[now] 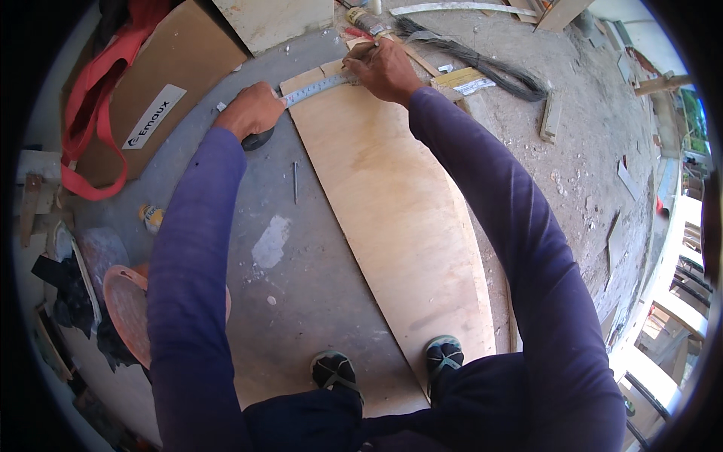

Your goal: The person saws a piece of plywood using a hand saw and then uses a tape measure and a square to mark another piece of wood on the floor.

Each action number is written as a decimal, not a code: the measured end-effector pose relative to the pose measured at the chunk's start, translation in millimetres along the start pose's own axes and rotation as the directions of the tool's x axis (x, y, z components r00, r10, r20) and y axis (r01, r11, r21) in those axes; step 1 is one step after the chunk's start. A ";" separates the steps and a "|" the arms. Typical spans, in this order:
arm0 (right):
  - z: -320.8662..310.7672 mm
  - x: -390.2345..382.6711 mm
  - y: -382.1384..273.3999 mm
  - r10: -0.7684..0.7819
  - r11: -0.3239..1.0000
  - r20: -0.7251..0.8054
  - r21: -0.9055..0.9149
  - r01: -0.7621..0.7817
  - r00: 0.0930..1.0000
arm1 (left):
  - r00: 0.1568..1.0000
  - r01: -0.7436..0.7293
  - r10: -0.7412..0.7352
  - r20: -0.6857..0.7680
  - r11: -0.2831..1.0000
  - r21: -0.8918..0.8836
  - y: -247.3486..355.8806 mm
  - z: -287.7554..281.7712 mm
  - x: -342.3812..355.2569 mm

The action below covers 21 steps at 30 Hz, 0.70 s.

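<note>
A tan plywood board point(392, 203) lies lengthwise in front of me, its far end beneath my hands. My left hand point(254, 111) is closed around a tape measure point(259, 140), whose dark case shows below the fingers, just off the board's left edge. From there the pale tape blade point(312, 90) runs rightward across the board's far end. My right hand point(386, 69) is over the far right corner with its fingers pinched together near the blade's other end. What those fingers hold is too small to make out.
Left stands a cardboard box point(162, 83) with a red strap point(94, 124); nearer is an orange basin point(128, 313). A nail-like metal rod point(295, 182) lies left of the board. Dark wire point(489, 60) and wood scraps lie beyond. My right foot point(444, 355) rests on the board.
</note>
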State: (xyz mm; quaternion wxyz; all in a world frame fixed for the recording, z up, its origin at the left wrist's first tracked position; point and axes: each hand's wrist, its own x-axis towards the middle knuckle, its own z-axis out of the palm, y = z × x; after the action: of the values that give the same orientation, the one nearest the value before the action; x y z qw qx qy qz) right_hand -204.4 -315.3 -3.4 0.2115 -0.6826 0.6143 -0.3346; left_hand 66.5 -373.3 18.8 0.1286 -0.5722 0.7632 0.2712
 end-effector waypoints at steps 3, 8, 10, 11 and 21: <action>-7.0 2.4 -1.1 0.029 0.999 0.089 0.019 -0.031 0.996 | 0.992 -0.004 -0.002 -0.126 0.999 -0.052 4.0 8.4 -9.3; -11.2 6.5 0.3 0.021 1.000 0.103 0.000 -0.021 0.994 | 0.999 -0.018 0.017 -0.036 1.000 -0.006 5.6 1.2 -5.1; -5.6 -2.3 -2.6 0.003 0.999 -0.013 0.037 -0.002 1.000 | 1.000 -0.018 0.018 -0.013 1.000 0.010 -0.2 0.5 -3.7; -4.6 -2.5 1.6 0.009 1.000 -0.010 0.026 -0.009 1.000 | 1.000 -0.024 0.024 -0.012 1.000 0.010 3.4 0.7 -4.1; 1.9 -4.1 0.0 0.004 0.999 -0.053 0.048 -0.002 0.999 | 0.996 0.081 -0.082 0.038 0.996 0.027 12.3 -7.3 -11.0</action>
State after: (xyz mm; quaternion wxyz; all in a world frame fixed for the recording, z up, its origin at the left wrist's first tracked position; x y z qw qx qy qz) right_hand -203.1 -311.5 -5.5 0.2119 -0.6673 0.6124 -0.3670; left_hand 59.2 -366.1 33.6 0.1619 -0.5956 0.7400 0.2672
